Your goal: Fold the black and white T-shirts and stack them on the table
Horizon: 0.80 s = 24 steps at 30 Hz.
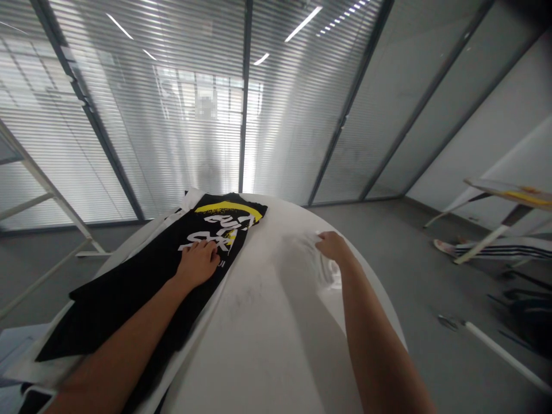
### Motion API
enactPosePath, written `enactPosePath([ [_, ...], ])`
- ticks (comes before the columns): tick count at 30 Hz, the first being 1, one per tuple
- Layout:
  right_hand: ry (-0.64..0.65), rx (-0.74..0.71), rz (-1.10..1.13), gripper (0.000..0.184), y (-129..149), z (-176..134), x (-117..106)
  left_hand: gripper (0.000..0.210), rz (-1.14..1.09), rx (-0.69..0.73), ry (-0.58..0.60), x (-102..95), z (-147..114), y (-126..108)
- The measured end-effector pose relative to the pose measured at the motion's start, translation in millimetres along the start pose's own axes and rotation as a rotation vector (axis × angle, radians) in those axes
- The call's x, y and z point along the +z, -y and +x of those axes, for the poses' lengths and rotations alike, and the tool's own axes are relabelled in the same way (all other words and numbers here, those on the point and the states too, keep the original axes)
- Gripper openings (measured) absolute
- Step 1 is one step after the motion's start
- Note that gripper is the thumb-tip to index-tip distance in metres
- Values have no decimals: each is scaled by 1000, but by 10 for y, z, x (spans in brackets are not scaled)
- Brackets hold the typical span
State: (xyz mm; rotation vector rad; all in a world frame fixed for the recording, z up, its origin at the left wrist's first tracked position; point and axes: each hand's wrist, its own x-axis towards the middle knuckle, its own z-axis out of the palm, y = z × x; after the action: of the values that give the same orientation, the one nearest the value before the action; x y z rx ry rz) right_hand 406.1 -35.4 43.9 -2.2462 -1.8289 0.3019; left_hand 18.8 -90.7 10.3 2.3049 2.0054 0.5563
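A black garment (129, 287), probably a T-shirt, with a yellow arc and white lettering, lies folded lengthwise over the left side of a white rounded table (259, 322). Resting on its print is my left hand (199, 263), palm down with slightly bent fingers, not gripping the fabric. Farther right, above the tabletop, my right hand (334, 248) is closed in a pinch. Crumpled see-through plastic (325, 269), perhaps a bag, hangs from those fingers and touches the table. Motion blurs it, so its exact shape is unclear.
Pale metal frame legs (47, 190) stand at the left. Glass panels with blinds (207, 144) rise behind the table. At right are another table (513, 195), a person's striped trouser leg (509, 249) and a white pole (504, 353) near the floor.
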Motion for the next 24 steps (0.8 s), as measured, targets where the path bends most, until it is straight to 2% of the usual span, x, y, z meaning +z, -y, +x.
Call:
enactPosePath([
  [4, -23, -125, 427, 32, 328, -128, -126, 30, -613, 7, -39, 49, -23, -117],
  [6, 31, -219, 673, 31, 571, -255, -175, 36, -885, -36, -39, 102, -39, -186],
  [10, 165, -365, 1035, 30, 1008, -547, -250, 48, -1146, -224, -62, 166, -15, -221],
  [13, 271, -441, 1233, 29, 1171, -719, -325, 54, -1324, -363, -47, 116, 39, -185],
  [15, 305, -446, 1357, 30, 1199, -792, -389, 55, -1414, -432, 6, 52, 60, -173],
  [18, 252, -457, 1511, 30, 1178, -844, -475, 55, -1531, -463, 119, -49, 48, -182],
  [21, 188, -495, 1596, 29, 1162, -864, -507, 50, -1695, -426, 305, -145, 1, -187],
  [24, 209, -529, 1611, 30, 1192, -886, -477, 46, -1852, -309, 494, -229, -40, -177],
])
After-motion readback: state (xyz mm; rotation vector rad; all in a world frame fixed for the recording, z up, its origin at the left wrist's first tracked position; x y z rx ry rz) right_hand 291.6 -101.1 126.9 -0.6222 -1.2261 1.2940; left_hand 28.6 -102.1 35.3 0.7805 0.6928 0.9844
